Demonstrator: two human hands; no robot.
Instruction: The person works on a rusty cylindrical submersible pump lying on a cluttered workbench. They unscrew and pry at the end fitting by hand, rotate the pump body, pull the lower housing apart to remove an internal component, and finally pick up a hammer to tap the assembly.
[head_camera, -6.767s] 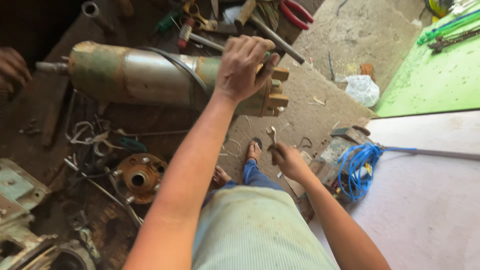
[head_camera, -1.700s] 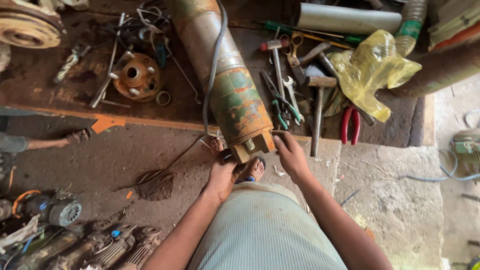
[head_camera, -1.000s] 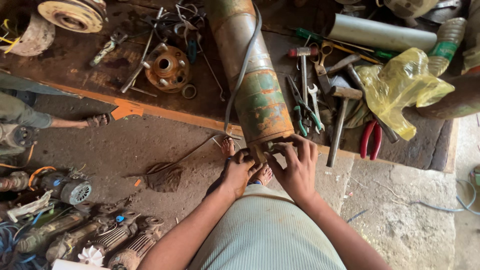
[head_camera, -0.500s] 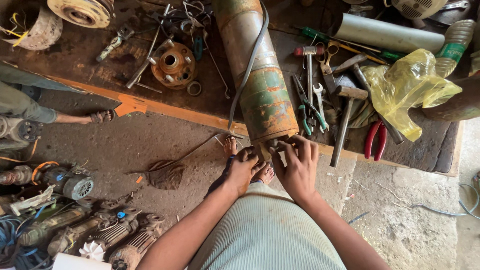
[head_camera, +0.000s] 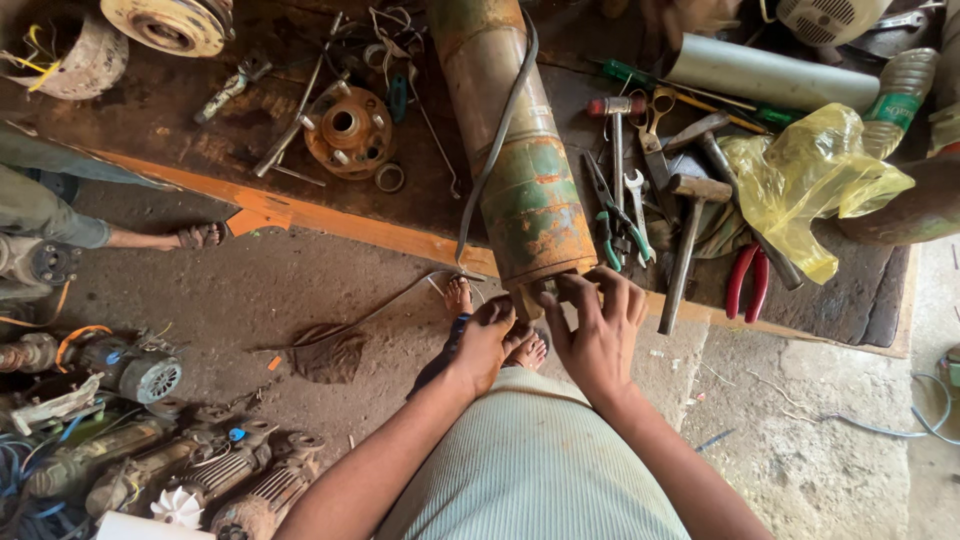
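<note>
Both hands are working at the near end of the rusty pump cylinder (head_camera: 520, 170), which is lying on the wooden bench (head_camera: 200, 140) with that end overhanging the bench edge above the person's sandalled feet (head_camera: 480, 320). The right hand (head_camera: 600, 335) is curling its fingers over the cylinder's lower rim, closing on a small fitting there; the left hand (head_camera: 490, 340) is pressing up just beside it, fingers bent around the same end, though what they are pinching is hidden.

As I judge it, the cylinder is sitting unclamped, so a hard pull could be rolling or sliding it off the bench toward the feet. The black cable (head_camera: 495, 150) draping along the cylinder could be snagging a wrist. The hammer (head_camera: 690, 235) and pliers (head_camera: 615, 225) beside the cylinder are lying close enough to be knocked down.
</note>
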